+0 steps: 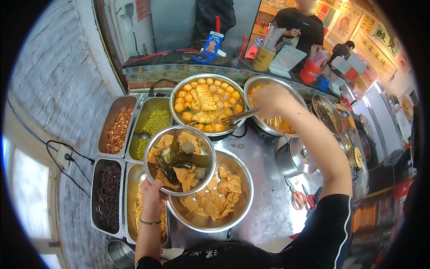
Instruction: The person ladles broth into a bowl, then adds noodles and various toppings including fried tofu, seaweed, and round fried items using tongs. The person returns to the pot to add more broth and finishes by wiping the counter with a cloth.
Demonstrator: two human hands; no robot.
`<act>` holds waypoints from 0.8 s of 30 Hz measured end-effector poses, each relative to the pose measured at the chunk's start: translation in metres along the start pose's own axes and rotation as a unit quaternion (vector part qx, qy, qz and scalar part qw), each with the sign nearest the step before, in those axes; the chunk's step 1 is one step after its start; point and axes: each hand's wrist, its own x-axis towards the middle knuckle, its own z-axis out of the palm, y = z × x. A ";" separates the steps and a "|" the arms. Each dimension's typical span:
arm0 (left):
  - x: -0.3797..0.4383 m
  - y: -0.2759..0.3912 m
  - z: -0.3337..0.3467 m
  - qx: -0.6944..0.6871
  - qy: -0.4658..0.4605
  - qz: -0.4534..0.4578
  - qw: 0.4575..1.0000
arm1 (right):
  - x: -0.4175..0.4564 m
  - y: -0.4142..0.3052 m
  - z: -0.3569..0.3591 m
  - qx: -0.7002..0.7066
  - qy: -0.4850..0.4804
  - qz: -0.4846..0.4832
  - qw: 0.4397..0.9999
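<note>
With my left hand (pixel 153 193) I grip the rim of a steel bowl (pixel 209 168) holding crisp fried sheets, dark kelp pieces and grey-brown balls. Blurred by motion, my right hand (pixel 273 101) holds metal tongs (pixel 243 116); their tips reach into a round pot (pixel 174 104) of broth with round balls and folded skewered pieces. Whether the tips grip anything cannot be told. Below the held bowl, partly covered by it, a large steel basin (pixel 249 201) contains fried crisps (pixel 221 195). A second pot (pixel 248 84) with skewers in red-orange broth lies partly behind my right hand.
Steel trays at left hold peanuts (pixel 119 131), chopped green vegetable (pixel 156 124), dark shreds (pixel 108 198) and yellow strips (pixel 163 218). A lidded pot (pixel 292 158) and scissors (pixel 298 200) are at right. Beyond the ledge stand a blue payment device (pixel 210 48) and a person (pixel 299 30).
</note>
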 end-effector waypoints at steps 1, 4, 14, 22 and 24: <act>0.000 0.001 0.002 0.004 0.000 -0.001 1.000 | 0.010 -0.003 0.014 -0.009 0.008 -0.007 1.000; -0.001 0.000 -0.003 0.009 -0.008 -0.005 1.000 | 0.029 -0.016 0.038 -0.023 0.019 -0.007 1.000; -0.001 -0.001 -0.012 0.004 0.020 -0.007 1.000 | 0.056 -0.010 0.055 0.009 -0.004 0.007 1.000; 0.005 -0.003 -0.008 0.005 0.007 -0.019 1.000 | 0.052 0.001 0.071 0.125 0.003 0.016 0.992; 0.006 -0.004 -0.009 0.008 0.009 -0.017 1.000 | 0.056 0.015 0.071 0.210 -0.084 0.014 0.974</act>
